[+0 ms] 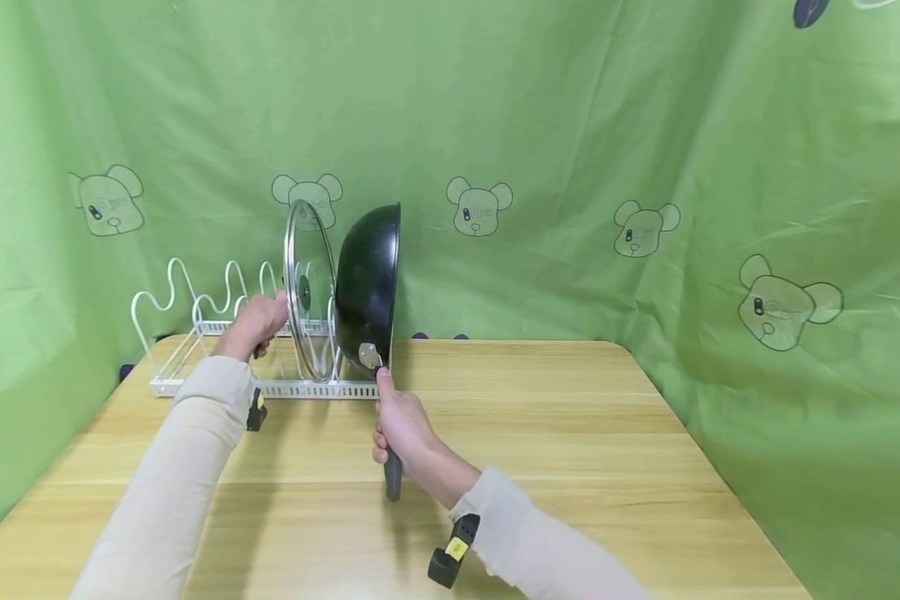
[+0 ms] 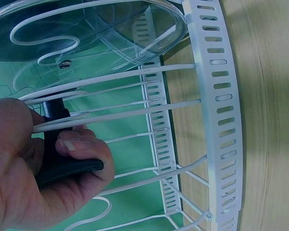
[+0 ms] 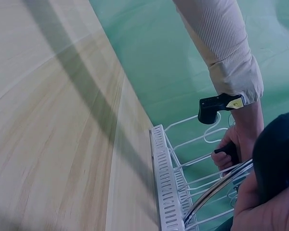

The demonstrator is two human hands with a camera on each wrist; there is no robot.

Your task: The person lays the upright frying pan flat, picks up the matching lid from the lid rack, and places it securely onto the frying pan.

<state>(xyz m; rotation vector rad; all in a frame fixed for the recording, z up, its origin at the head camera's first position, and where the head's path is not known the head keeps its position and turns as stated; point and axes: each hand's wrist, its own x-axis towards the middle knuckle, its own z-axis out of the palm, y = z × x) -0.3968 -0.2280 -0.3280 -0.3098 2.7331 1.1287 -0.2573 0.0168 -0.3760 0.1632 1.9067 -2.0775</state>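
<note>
A glass lid [image 1: 311, 292] with a metal rim stands on edge in the white wire rack [image 1: 270, 389]. My left hand [image 1: 257, 323] grips the lid's black knob [image 2: 55, 139], fingers curled round it among the rack's wires in the left wrist view. To the right of the lid, a black wok [image 1: 370, 283] stands on its side at the rack's right end, its rounded bottom facing the lid. My right hand [image 1: 405, 421] holds the wok's handle [image 1: 393, 477], thumb along the top near the metal bracket. In the right wrist view the wok's handle partly hides that hand.
The rack's left slots, shaped by wavy wire dividers [image 1: 161, 304], hold nothing. The rack stands near the back left of a wooden table [image 1: 570, 450]. A green curtain [image 1: 540, 108] with bear drawings hangs behind and on both sides.
</note>
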